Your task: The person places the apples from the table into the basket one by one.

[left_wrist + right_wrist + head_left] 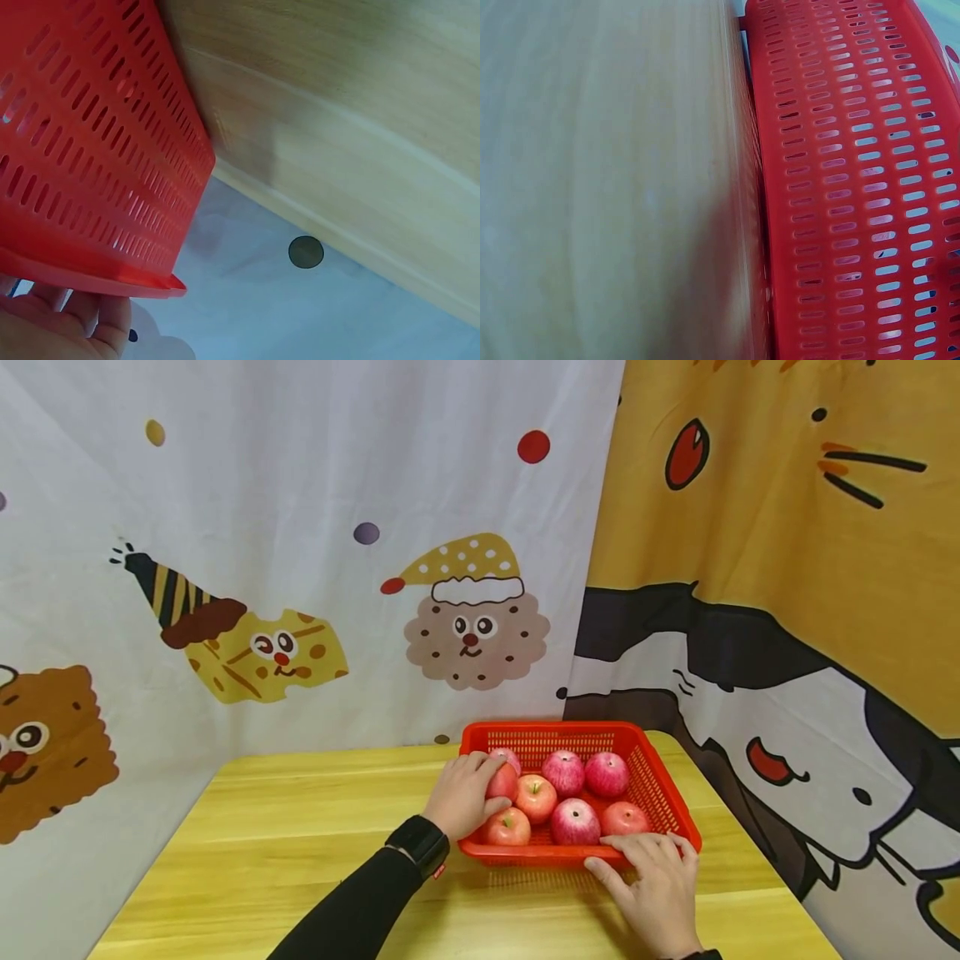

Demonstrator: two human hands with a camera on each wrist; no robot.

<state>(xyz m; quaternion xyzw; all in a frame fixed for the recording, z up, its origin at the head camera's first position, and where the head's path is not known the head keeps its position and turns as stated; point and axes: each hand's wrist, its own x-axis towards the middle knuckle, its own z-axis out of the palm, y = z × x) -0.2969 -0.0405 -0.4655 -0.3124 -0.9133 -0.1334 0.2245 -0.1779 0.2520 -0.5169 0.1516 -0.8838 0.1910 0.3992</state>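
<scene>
A red plastic basket (667,777) with slotted walls holds several red and pink apples (575,822). Reaching over its left rim, my left hand (461,797) has its fingers and thumb around a red apple (504,781) beside the left wall. In the left wrist view, the fingers (97,315) show just past the basket's rim. My right hand (651,877) holds the front rim near the right corner, fingers over the edge and thumb on the outer side. The right wrist view has the basket's slotted wall (840,187) but not the hand.
The basket stands on a yellow wood-grain table (315,827), near its back right. Behind the table hangs a white curtain (300,485) with cartoon prints, and a yellow printed curtain (765,543) borders the right side.
</scene>
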